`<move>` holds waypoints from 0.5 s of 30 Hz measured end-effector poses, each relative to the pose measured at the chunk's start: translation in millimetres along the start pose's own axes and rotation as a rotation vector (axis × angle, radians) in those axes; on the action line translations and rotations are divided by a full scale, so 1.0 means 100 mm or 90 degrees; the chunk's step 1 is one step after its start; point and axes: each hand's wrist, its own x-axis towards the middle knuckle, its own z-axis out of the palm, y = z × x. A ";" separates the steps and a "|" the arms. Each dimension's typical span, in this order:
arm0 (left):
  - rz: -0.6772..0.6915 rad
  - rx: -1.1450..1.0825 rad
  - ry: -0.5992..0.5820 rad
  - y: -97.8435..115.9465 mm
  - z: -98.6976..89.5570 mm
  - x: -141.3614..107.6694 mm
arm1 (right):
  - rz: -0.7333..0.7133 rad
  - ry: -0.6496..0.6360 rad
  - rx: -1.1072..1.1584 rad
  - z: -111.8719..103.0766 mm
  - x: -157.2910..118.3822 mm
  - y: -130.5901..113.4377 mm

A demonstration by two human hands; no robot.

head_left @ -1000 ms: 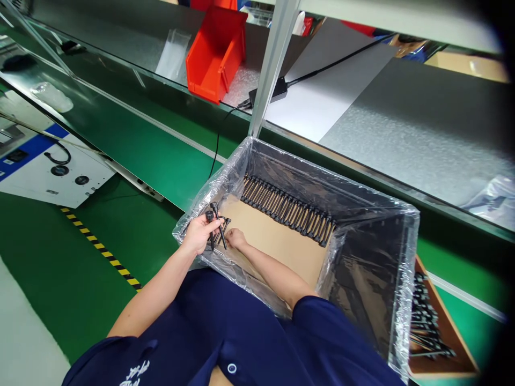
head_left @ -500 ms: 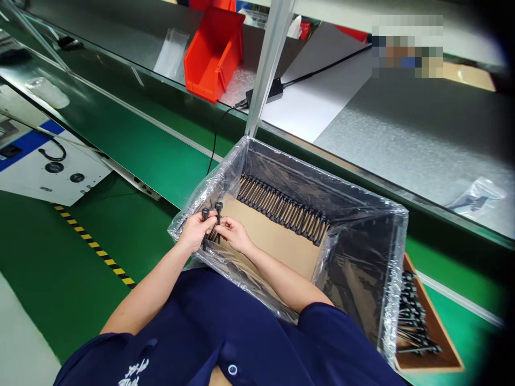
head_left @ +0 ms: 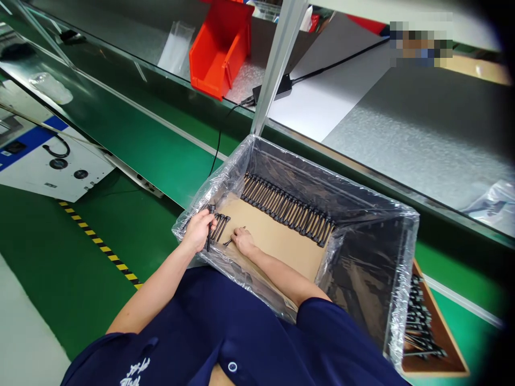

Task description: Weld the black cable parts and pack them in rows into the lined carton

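My left hand is closed around an upright black rod with a thick head, at the left end of a plastic-lined bin. Whether more than one rod is in that grip I cannot tell. Low inside the bin, my right hand pinches another black headed rod near the brown cardboard. Between the hands lie several similar rods side by side. Along the far wall runs a long row of such rods.
A brown tray of jumbled black rods sits right of the bin. Behind rises a metal post, with a red-orange bin and a black power adapter on the shelf. A clear plastic bag lies at right.
My right hand has moved right and down from beside my left hand, taking one rod toward the cardboard. My left hand still grips a rod. The view has shifted slightly.
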 end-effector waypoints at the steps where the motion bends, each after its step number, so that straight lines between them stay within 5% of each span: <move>1: -0.006 0.018 -0.006 -0.01 -0.01 0.00 | -0.031 0.010 -0.005 0.03 0.02 -0.03; 5: -0.014 0.063 -0.028 -0.04 -0.04 0.01 | -0.092 0.046 -0.006 0.13 0.15 -0.11; 15: 0.035 0.117 -0.002 -0.06 -0.06 0.01 | -0.082 0.142 0.120 0.33 0.36 -0.12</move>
